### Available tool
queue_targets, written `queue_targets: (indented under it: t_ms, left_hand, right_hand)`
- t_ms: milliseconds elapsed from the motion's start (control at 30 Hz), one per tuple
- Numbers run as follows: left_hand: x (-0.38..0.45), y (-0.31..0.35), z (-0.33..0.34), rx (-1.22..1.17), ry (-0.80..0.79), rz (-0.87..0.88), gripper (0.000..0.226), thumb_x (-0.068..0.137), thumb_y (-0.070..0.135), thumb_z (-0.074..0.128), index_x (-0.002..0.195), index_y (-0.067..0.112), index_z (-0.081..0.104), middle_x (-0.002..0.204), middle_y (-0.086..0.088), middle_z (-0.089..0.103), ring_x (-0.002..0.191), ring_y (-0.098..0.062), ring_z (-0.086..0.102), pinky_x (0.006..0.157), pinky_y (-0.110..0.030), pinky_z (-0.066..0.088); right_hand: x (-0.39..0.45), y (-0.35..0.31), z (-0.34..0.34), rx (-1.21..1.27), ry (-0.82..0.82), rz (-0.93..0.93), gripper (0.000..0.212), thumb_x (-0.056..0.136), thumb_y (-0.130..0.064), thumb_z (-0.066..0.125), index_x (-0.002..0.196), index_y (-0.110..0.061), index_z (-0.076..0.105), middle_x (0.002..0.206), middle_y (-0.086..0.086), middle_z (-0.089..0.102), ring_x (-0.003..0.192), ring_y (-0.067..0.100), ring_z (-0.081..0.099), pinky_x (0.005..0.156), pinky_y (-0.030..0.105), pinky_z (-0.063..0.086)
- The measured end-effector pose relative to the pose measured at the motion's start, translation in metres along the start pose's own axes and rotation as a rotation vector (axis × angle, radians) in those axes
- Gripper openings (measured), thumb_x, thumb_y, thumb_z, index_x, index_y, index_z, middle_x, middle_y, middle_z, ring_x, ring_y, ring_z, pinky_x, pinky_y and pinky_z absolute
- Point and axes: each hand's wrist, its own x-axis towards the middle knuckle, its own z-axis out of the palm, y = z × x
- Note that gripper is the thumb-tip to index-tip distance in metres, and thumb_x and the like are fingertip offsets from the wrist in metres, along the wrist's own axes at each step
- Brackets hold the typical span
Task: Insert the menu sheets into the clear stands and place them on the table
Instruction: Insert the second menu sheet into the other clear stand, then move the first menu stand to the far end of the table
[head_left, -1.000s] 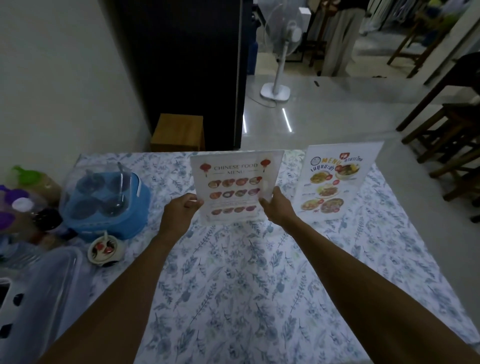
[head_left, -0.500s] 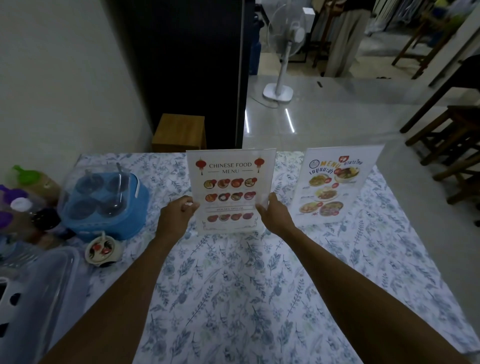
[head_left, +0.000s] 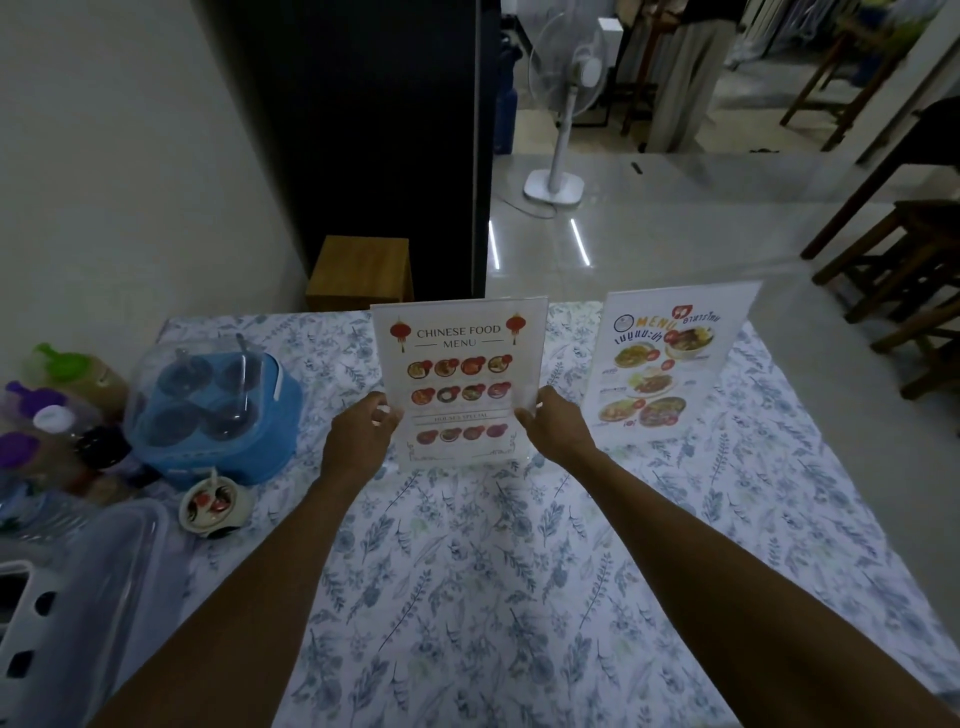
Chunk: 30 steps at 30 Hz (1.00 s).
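A clear stand holding the "Chinese Food Menu" sheet (head_left: 458, 382) stands upright near the middle of the floral tablecloth (head_left: 467, 597), its base on or just above the cloth. My left hand (head_left: 358, 441) grips its lower left edge and my right hand (head_left: 556, 428) grips its lower right edge. A second clear stand with a Thai menu sheet (head_left: 665, 364) stands to the right, leaning slightly, untouched.
A blue condiment caddy with a clear dome lid (head_left: 213, 410) sits at the left, with bottles (head_left: 47, 415) beside it, a small ceramic cup (head_left: 213, 506) and a clear plastic box (head_left: 88, 587). A wooden stool (head_left: 361, 270) stands beyond the table; wooden stools (head_left: 909, 270) stand at the right.
The Chinese menu stand has been tipped from a backward lean to upright and brought slightly nearer to me, both hands staying on its lower edges.
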Motion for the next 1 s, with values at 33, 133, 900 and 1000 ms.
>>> queue_targets:
  t_ms: [33, 133, 900, 1000]
  left_hand:
    - [-0.001, 0.003, 0.0, 0.014, 0.003, -0.012, 0.03, 0.095, 0.03, 0.063, 0.121, 0.015, 0.062, 0.111, -0.011, 0.072, 0.093, -0.026, 0.069, 0.077, -0.034, 0.052]
    - [-0.006, 0.013, -0.001, -0.003, 0.012, -0.062, 0.05, 0.091, 0.031, 0.068, 0.136, 0.017, 0.05, 0.127, -0.012, 0.065, 0.107, -0.03, 0.065, 0.086, -0.039, 0.051]
    - [-0.144, 0.158, 0.075, -0.032, 0.057, 0.058, 0.065, 0.087, 0.038, 0.071, 0.143, 0.019, 0.042, 0.132, -0.007, 0.057, 0.109, -0.026, 0.062, 0.091, -0.038, 0.05]
    - [-0.137, 0.177, 0.103, 0.013, 0.036, 0.096, 0.068, 0.086, 0.043, 0.071, 0.142, 0.018, 0.042, 0.132, -0.009, 0.058, 0.109, -0.028, 0.062, 0.09, -0.044, 0.053]
  right_hand:
    - [-0.002, 0.0, -0.003, 0.017, 0.01, 0.013, 0.044, 0.096, -0.039, 0.057, 0.122, -0.003, 0.055, 0.114, 0.017, 0.07, 0.101, 0.033, 0.066, 0.08, 0.039, 0.055]
    - [-0.009, 0.003, -0.011, 0.053, 0.012, 0.033, 0.046, 0.095, -0.038, 0.059, 0.126, -0.004, 0.056, 0.111, 0.016, 0.072, 0.099, 0.03, 0.068, 0.082, 0.04, 0.057]
    - [-0.13, 0.11, -0.141, 0.05, 0.059, -0.146, 0.049, 0.094, -0.044, 0.06, 0.127, -0.008, 0.061, 0.123, 0.011, 0.069, 0.114, 0.027, 0.063, 0.091, 0.033, 0.048]
    - [-0.124, 0.135, -0.162, 0.048, 0.08, -0.124, 0.048, 0.095, -0.042, 0.06, 0.128, -0.007, 0.061, 0.124, 0.013, 0.069, 0.115, 0.029, 0.063, 0.091, 0.033, 0.048]
